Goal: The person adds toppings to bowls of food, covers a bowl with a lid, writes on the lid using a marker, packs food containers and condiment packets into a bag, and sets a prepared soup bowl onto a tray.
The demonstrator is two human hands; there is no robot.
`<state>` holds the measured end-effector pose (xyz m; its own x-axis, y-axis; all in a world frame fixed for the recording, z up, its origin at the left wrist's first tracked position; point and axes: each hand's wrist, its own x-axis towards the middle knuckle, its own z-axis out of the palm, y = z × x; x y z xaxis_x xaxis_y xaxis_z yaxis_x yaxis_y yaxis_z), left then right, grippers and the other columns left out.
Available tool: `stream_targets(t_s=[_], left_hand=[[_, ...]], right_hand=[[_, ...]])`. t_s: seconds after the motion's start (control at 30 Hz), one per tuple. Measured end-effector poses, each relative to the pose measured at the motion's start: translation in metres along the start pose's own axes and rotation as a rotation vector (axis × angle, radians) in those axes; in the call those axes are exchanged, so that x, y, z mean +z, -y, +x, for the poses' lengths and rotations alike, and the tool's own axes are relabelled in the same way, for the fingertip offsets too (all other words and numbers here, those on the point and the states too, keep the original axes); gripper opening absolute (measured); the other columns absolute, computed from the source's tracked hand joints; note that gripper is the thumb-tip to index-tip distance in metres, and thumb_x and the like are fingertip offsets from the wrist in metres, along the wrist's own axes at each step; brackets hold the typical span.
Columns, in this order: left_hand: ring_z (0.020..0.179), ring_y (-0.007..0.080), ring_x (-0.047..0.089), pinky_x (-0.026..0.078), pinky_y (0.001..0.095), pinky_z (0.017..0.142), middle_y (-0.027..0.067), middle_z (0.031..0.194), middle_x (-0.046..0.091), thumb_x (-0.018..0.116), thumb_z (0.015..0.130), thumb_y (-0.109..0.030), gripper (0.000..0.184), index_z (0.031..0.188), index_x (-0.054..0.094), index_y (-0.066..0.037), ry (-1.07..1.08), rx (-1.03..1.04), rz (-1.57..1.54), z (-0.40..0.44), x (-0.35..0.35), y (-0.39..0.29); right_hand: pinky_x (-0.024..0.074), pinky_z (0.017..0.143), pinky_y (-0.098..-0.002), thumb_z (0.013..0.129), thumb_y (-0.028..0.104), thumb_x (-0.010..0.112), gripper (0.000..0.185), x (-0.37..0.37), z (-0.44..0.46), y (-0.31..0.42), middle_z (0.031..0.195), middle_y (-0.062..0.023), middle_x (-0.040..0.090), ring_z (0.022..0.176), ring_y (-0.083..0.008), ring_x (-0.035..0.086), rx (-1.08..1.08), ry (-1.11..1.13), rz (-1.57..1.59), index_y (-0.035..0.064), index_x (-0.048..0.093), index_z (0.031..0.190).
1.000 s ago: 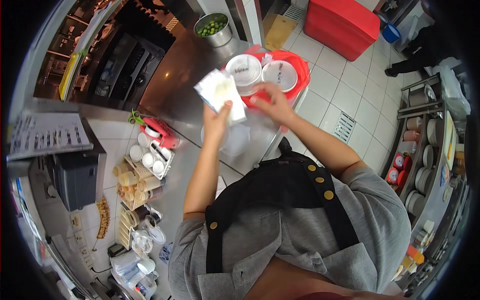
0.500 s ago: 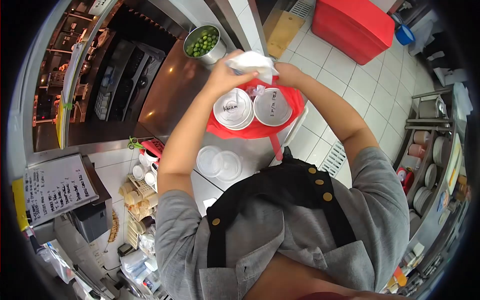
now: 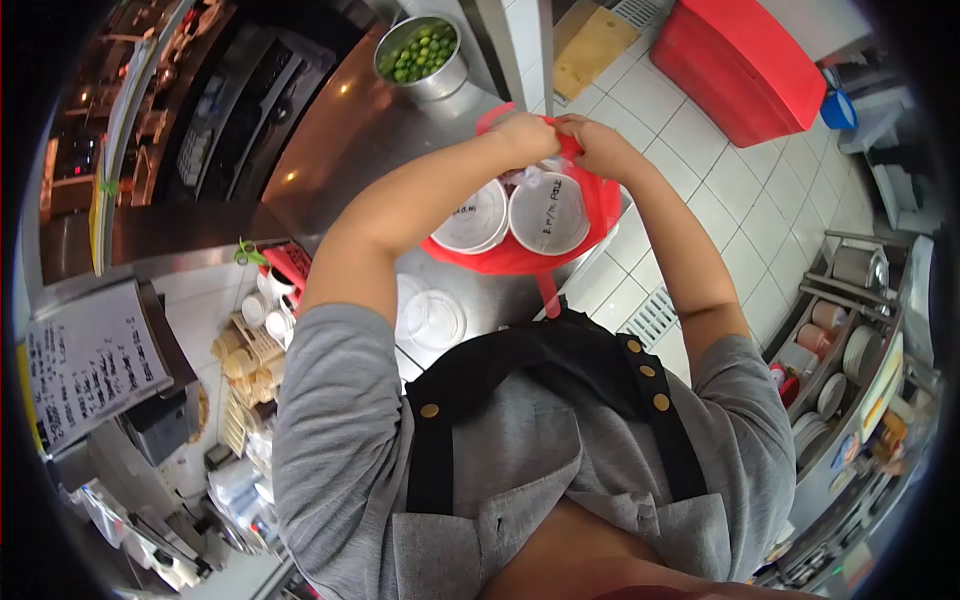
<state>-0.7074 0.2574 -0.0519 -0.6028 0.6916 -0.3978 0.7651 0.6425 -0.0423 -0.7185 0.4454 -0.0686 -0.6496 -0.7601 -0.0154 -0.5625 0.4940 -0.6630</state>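
A red plastic bag (image 3: pixel 490 262) lies open on the steel counter around white round tubs. The right tub (image 3: pixel 549 214) has black writing on its lid; the left tub (image 3: pixel 470 222) is partly covered by my left forearm. My left hand (image 3: pixel 527 138) is closed at the bag's far edge, its fingers mostly hidden. Beside it, my right hand (image 3: pixel 594 147) pinches the red plastic near the far rim. The white packet is not visible now. Two clear lids (image 3: pixel 432 318) rest on the counter nearer my body.
A steel pot of green citrus (image 3: pixel 420 60) stands at the counter's far end. Beyond the counter, a red chest (image 3: pixel 735 65) sits on the tiled floor. A shelf with plates (image 3: pixel 860 350) is at right. Condiment bottles (image 3: pixel 245 355) and a written sheet (image 3: pixel 95 360) are at left.
The white packet has gone from my hands and out of sight. Both hands have come together at the bag's far edge, where my right hand now grips the red plastic.
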Motion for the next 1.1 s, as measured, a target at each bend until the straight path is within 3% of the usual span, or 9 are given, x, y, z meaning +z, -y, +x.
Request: stream_targets(t_s=[0.17, 0.3, 0.37, 0.43, 0.57, 0.63, 0.77, 0.97, 1.1], left_hand=[[0.090, 0.0291, 0.070, 0.056, 0.0385, 0.073, 0.0110, 0.096, 0.072, 0.059, 0.080, -0.007, 0.023, 0.099, 0.072, -0.010, 0.109, -0.282, -0.345, -0.004, 0.005, -0.007], [0.086, 0.0259, 0.068, 0.053, 0.0376, 0.075, 0.0105, 0.090, 0.071, 0.065, 0.078, -0.008, 0.023, 0.101, 0.069, -0.006, -0.372, -0.223, -0.884, -0.113, -0.036, 0.012], [0.103, 0.0274, 0.064, 0.048, 0.0400, 0.090, 0.0189, 0.112, 0.067, 0.057, 0.093, -0.031, 0.035, 0.115, 0.067, -0.006, -0.276, -0.374, -0.904, -0.198, -0.056, 0.011], [0.078, 0.0226, 0.068, 0.053, 0.0350, 0.069, 0.0080, 0.084, 0.071, 0.068, 0.081, -0.014, 0.021, 0.101, 0.065, -0.007, -0.332, -0.542, -1.010, -0.258, -0.003, -0.002], [0.115, 0.0329, 0.055, 0.047, 0.0403, 0.096, 0.0127, 0.128, 0.058, 0.084, 0.063, -0.020, 0.078, 0.134, 0.053, -0.018, 0.088, -0.848, -0.818, -0.327, 0.136, -0.079], [0.124, 0.0351, 0.045, 0.043, 0.0448, 0.100, 0.0125, 0.139, 0.045, 0.087, 0.056, -0.022, 0.094, 0.141, 0.045, -0.024, 0.009, -0.954, -0.800, -0.330, 0.154, -0.134], [0.139, 0.0405, 0.022, 0.037, 0.0596, 0.102, 0.0075, 0.159, 0.016, 0.092, 0.046, -0.029, 0.123, 0.149, 0.026, -0.044, -0.125, -1.155, -0.828, -0.333, 0.187, -0.180], [0.125, 0.0385, 0.038, 0.043, 0.0529, 0.098, 0.0124, 0.134, 0.038, 0.093, 0.046, -0.024, 0.110, 0.142, 0.041, -0.035, -0.353, -1.500, -0.775, -0.352, 0.196, -0.197], [0.106, 0.0336, 0.056, 0.048, 0.0407, 0.094, 0.0173, 0.126, 0.044, 0.090, 0.057, -0.015, 0.088, 0.134, 0.051, -0.026, -0.802, -1.571, -0.821, -0.387, 0.239, -0.224]], right_hand=[[0.0453, 0.098, -0.0390, 0.071, -0.006, 0.059, 0.054, 0.013, -0.003, 0.011, 0.125, -0.0171, 0.058, 0.117, -0.0366, 0.054, -0.125, -0.223, -0.026, 0.0043, 0.057, 0.124], [0.0468, 0.093, -0.0397, 0.073, -0.004, 0.062, 0.045, 0.004, -0.024, 0.059, 0.121, -0.0157, 0.061, 0.108, -0.0343, 0.058, -0.145, -0.433, -0.108, 0.0026, 0.061, 0.117], [0.0474, 0.092, -0.0399, 0.073, -0.003, 0.063, 0.040, 0.005, -0.037, 0.084, 0.118, -0.0144, 0.063, 0.104, -0.0330, 0.060, -0.178, -0.575, -0.203, 0.0028, 0.063, 0.113], [0.0498, 0.085, -0.0382, 0.073, -0.001, 0.065, 0.028, 0.018, -0.049, 0.113, 0.109, -0.0091, 0.067, 0.092, -0.0290, 0.063, -0.436, -0.578, -0.059, 0.0064, 0.066, 0.100], [0.0529, 0.076, -0.0352, 0.074, 0.001, 0.065, 0.021, 0.096, -0.066, 0.169, 0.101, -0.0027, 0.068, 0.091, -0.0236, 0.064, -0.762, -0.143, 0.151, 0.0096, 0.064, 0.092], [0.0502, 0.088, -0.0377, 0.076, 0.003, 0.064, 0.024, 0.146, -0.068, 0.178, 0.111, -0.0026, 0.065, 0.107, -0.0232, 0.060, -0.786, 0.300, 0.182, 0.0099, 0.065, 0.098], [0.0425, 0.101, -0.0401, 0.077, 0.009, 0.067, 0.027, 0.232, -0.079, 0.182, 0.120, -0.0026, 0.061, 0.121, -0.0229, 0.052, -0.944, 0.391, 0.045, 0.0110, 0.066, 0.103], [0.0385, 0.104, -0.0415, 0.077, 0.016, 0.069, 0.026, 0.270, -0.086, 0.184, 0.121, -0.0034, 0.060, 0.124, -0.0230, 0.050, -0.806, 0.293, -0.088, 0.0102, 0.065, 0.102], [0.0398, 0.099, -0.0408, 0.080, 0.016, 0.063, 0.017, 0.281, -0.087, 0.190, 0.119, -0.0030, 0.061, 0.118, -0.0223, 0.053, -0.790, 0.209, -0.197, 0.0090, 0.062, 0.095]])
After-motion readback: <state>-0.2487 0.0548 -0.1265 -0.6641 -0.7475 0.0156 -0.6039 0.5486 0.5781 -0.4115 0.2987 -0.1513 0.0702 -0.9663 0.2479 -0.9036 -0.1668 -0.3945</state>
